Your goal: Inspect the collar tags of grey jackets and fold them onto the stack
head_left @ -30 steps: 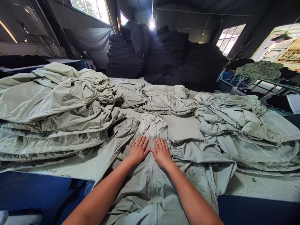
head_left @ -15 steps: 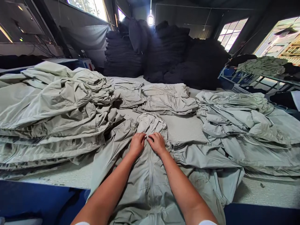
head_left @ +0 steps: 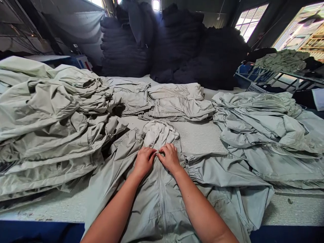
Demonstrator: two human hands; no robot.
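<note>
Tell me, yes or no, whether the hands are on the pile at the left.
No, the left hand and right hand are close together at the upper end of the zipper on the middle jacket.

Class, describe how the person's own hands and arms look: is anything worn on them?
The left hand and right hand are ungloved, with no ring or watch visible. The left forearm and right forearm are bare; no sleeve shows.

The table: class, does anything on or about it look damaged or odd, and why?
A dark spot mars the pale table at right, in front of the right pile; dark specks dot its left front edge. Both break the plain surface; dirt or damage, I cannot tell. The jacket looks creased, with no visible tear.
</note>
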